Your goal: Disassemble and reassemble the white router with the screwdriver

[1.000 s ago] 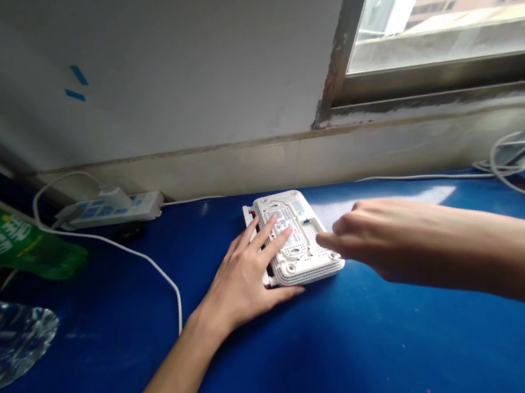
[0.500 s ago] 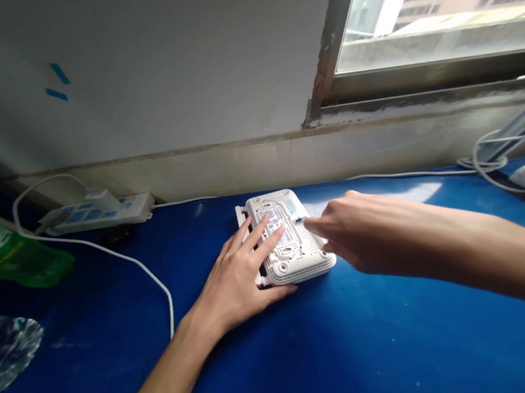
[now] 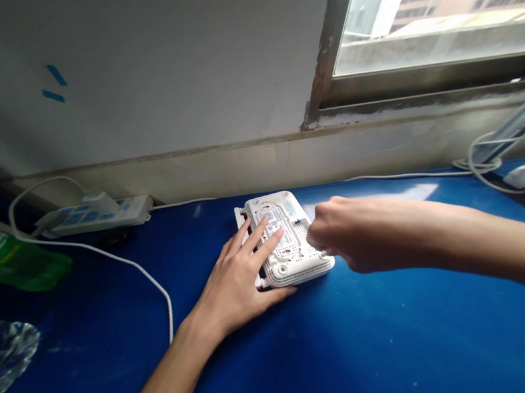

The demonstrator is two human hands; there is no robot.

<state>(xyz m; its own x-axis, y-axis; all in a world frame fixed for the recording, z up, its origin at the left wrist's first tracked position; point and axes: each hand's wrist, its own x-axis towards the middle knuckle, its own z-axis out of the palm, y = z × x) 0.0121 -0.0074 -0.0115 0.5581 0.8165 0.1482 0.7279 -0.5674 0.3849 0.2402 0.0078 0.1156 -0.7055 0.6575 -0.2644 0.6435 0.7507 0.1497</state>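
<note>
A white router (image 3: 294, 245) lies on the blue tabletop with its vented, labelled underside up. Its antennas fold along the left side, partly covered by my fingers. My left hand (image 3: 237, 268) rests over the router's left part, fingers spread on the label and thumb stretched along the near edge. At the right edge is my right hand (image 3: 343, 233), its fingers curled in against the router beside a small dark slot (image 3: 299, 221). What those fingers hold, if anything, is hidden.
A power strip (image 3: 126, 212) with a plugged-in white cable (image 3: 146, 268) sits by the wall. Left of it lie a green bottle (image 3: 10, 261) and a clear plastic bottle (image 3: 3, 354). A metal pole (image 3: 523, 116) wrapped in cord stands at right, below a window (image 3: 443, 9).
My right hand has curled its index finger in from the dark slot and shifted slightly toward the near side. My left hand and the router stay in place.
</note>
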